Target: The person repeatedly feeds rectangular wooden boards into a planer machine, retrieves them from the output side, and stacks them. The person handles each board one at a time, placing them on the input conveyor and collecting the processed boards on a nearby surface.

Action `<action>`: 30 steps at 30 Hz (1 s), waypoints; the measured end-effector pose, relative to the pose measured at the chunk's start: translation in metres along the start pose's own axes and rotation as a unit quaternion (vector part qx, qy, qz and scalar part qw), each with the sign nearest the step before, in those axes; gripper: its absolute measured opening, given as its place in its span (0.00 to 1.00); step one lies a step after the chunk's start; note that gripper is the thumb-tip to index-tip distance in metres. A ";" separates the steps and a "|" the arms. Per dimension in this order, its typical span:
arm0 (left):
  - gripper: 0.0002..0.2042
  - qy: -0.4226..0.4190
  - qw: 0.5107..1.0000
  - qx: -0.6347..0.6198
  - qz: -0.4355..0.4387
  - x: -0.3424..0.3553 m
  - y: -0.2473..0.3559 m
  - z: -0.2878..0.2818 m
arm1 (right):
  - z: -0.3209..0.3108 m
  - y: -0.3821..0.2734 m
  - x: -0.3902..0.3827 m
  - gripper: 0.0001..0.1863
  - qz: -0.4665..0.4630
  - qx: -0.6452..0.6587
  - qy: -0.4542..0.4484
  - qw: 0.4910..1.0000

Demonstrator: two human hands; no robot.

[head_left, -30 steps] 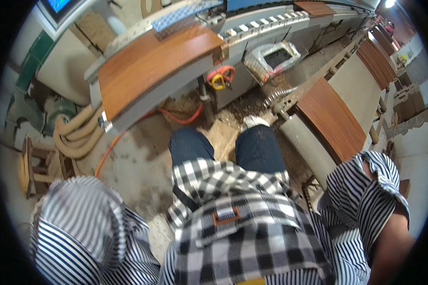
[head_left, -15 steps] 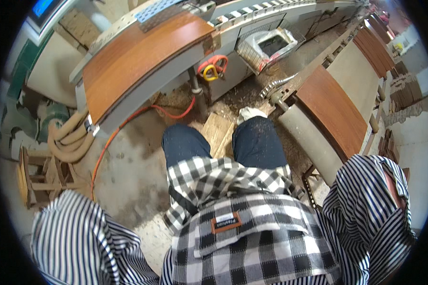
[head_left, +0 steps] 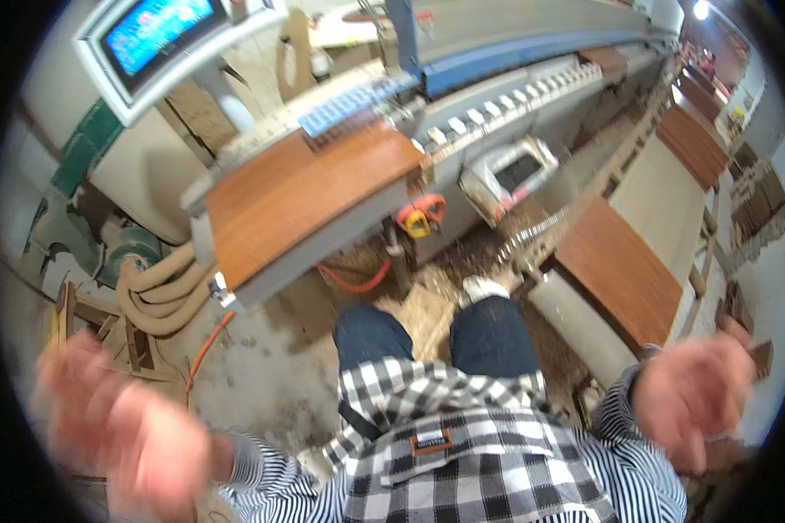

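Both of my hands are lifted out to the sides of my body and blurred by motion. My left hand (head_left: pixel 139 436) hangs in the air at the lower left, its smeared fingers apart and nothing visible in them. At the lower right, my right hand (head_left: pixel 693 392) is raised with fingers spread, also holding nothing I can see. It appears just in front of the near end of a reddish-brown wood-grain panel (head_left: pixel 619 270), without clear contact. A similar panel (head_left: pixel 314 209) lies on the machine's grey table ahead on the left.
A lit control screen (head_left: pixel 161 35) stands at upper left. Beige hoses (head_left: pixel 153 296) and an orange hose (head_left: pixel 208 353) run by the floor. Below the machine hang orange-and-yellow coils (head_left: pixel 420 215). A wire basket with a plastic-wrapped item (head_left: pixel 510 179) and a grey roller (head_left: pixel 580 318) are to the right.
Both hands have come up into view; before, mostly striped sleeves showed. My view has tilted up, bringing in more of the screen and machine. The panels appear to lie as before.
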State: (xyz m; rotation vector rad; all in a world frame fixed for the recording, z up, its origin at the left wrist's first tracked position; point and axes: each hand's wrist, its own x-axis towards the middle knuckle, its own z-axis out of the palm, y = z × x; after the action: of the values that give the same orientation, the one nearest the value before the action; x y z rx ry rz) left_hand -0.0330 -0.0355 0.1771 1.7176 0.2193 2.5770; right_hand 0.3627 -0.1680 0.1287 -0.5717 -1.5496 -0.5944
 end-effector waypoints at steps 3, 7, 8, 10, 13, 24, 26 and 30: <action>0.27 -0.257 0.882 0.309 -0.246 -0.062 -0.071 -0.059 | 0.014 0.066 -0.088 0.20 0.342 -0.199 -0.305 0.866; 0.31 -0.408 0.703 0.482 -0.328 -0.098 -0.112 -0.110 | -0.020 0.129 -0.206 0.30 0.305 -0.340 -0.480 0.749; 0.32 -0.427 0.687 0.488 -0.328 -0.105 -0.120 -0.117 | -0.023 0.137 -0.215 0.32 0.336 -0.335 -0.491 0.731; 0.32 -0.435 0.683 0.453 -0.373 -0.114 -0.128 -0.121 | -0.028 0.147 -0.234 0.30 0.299 -0.364 -0.540 0.698; 0.27 -0.405 0.716 0.450 -0.348 -0.124 -0.137 -0.125 | -0.036 0.154 -0.250 0.25 0.312 -0.351 -0.537 0.701; 0.23 -0.425 0.721 0.455 -0.305 -0.123 -0.148 -0.094 | -0.022 0.078 -0.238 0.20 0.300 -0.341 -0.358 0.816; 0.24 -0.433 0.725 0.448 -0.294 -0.128 -0.153 -0.077 | -0.036 0.060 -0.280 0.20 0.455 -0.296 -0.305 0.782; 0.23 -0.444 0.732 0.444 -0.266 -0.144 -0.164 -0.042 | -0.072 0.052 -0.305 0.26 0.842 0.002 0.149 0.518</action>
State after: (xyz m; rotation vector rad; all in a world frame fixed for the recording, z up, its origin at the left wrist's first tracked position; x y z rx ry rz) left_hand -0.0234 0.1074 0.0064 2.3658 1.7337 1.0098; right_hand 0.4680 -0.1802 -0.1709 -1.5025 -0.1046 0.8335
